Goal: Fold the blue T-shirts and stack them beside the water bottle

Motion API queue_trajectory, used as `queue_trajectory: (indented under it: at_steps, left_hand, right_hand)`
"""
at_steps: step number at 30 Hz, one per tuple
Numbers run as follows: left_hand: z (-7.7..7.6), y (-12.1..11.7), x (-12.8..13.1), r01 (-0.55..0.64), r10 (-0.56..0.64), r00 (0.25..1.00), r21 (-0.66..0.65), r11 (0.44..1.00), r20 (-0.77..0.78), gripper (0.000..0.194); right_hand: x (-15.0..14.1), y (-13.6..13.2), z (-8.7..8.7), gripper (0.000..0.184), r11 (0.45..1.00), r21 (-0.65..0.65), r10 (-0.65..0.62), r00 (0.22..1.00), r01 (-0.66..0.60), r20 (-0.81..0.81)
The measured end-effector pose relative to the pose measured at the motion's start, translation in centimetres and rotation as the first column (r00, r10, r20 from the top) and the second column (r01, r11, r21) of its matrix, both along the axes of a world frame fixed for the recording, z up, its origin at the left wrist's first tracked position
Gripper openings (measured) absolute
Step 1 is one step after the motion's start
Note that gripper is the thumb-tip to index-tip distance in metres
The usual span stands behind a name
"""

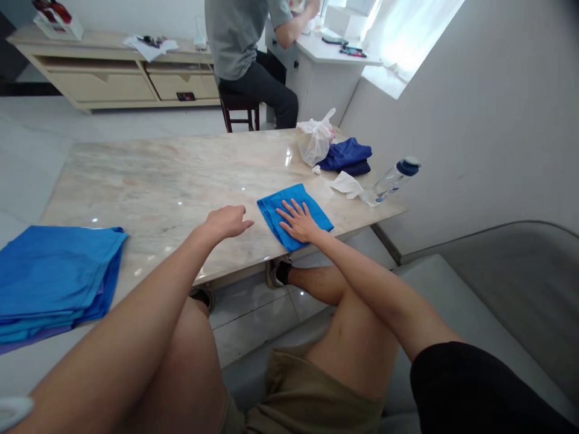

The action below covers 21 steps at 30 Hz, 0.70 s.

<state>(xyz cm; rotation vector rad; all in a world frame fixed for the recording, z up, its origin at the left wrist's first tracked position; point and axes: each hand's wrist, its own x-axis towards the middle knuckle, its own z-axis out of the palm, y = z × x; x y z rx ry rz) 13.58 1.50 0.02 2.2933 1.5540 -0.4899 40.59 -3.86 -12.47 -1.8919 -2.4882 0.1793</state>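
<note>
A folded bright blue cloth [312,208] lies near the front edge of the marble-look table [149,187]. On top of it my right hand [298,223] rests flat with the fingers spread. To the left of the cloth, and apart from it, my left hand [227,222] hovers over the tabletop. Its thumb stands away from the loosely bent fingers, and I see nothing held in it. A stack of folded blue cloths [54,271] sits at the table's left end, partly behind my left forearm.
Toward the right end stand a white plastic bag [314,141], dark blue fabric [346,155], a white tissue [347,184] and a clear bottle [391,181]. Beyond the table a person [244,48] sits on a stool at a white desk. A low cabinet [104,84] lines the wall.
</note>
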Motion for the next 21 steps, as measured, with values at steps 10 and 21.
queue_trajectory:
  at_steps: [10,21]
  left_hand:
    - [0.5,-0.3,0.2,-0.004,0.003,1.0,-0.034,0.999,-0.026,0.063]
    - [-0.3,0.6,-1.6,-0.017,0.014,0.995,-0.034,0.999,-0.094,0.058]
  right_hand:
    - [13.1,-1.9,4.0,0.067,0.962,-0.103,-0.239,0.961,0.254,0.143]
    - [11.7,0.0,3.1,0.107,0.792,-0.357,-0.428,0.868,0.495,0.252]
